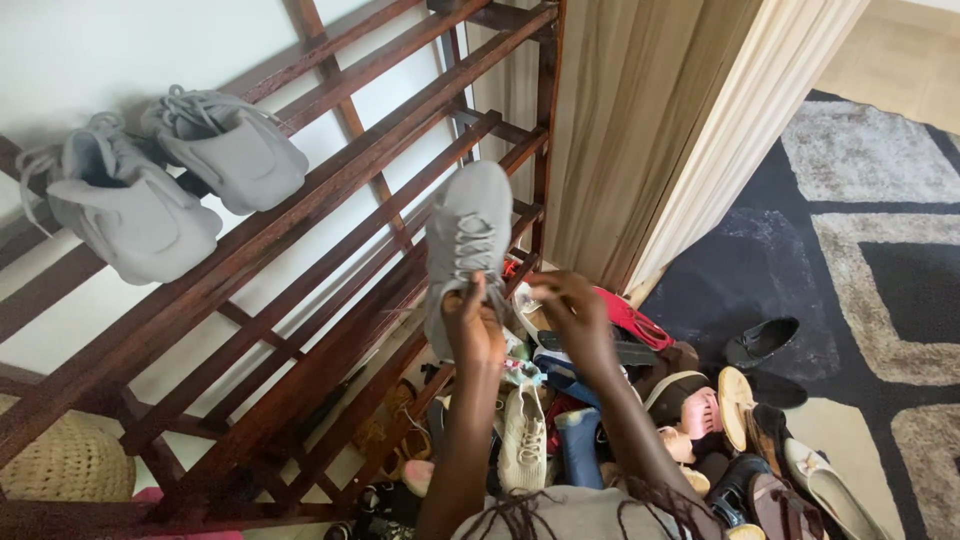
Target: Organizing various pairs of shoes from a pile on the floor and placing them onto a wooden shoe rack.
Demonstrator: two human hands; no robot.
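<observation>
The left hand (472, 325) is closing its fingers around the heel end of a grey sneaker (466, 240), holding it toe-up against the slats of the wooden shoe rack (300, 215). Up and to the left of that hand, two matching-toned grey sneakers (170, 175) are resting on a higher shelf. The right hand (575, 310), just beside, is curling at the shoe's laces; what it grips I cannot tell. Setting the sole squarely across two slats would be keeping it from slipping onto the shoe pile (640, 420) below both hands.
</observation>
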